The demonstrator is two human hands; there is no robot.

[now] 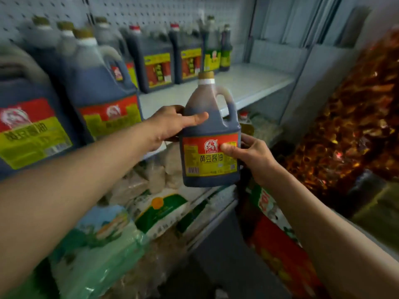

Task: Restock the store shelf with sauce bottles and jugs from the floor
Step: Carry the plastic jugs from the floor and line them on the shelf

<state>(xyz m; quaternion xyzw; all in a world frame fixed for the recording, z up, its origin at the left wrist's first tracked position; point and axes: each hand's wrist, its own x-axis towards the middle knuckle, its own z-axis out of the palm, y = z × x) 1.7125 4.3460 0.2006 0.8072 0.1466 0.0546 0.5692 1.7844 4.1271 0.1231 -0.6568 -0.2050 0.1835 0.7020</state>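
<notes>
A dark soy sauce jug with a tan cap and a red and yellow label hangs upright in front of the shelf, held in both hands. My left hand grips its upper left side, thumb across the front. My right hand holds its lower right side, thumb pressed on the label. The white shelf board lies just behind the jug. Several larger jugs of the same sauce stand on the shelf's left part, with two slim bottles at the back.
Bags of rice lie on the lower shelf under the jug. A red-capped bottle shows behind the held jug. Packs of dried chillies hang on the right. A pegboard backs the shelf.
</notes>
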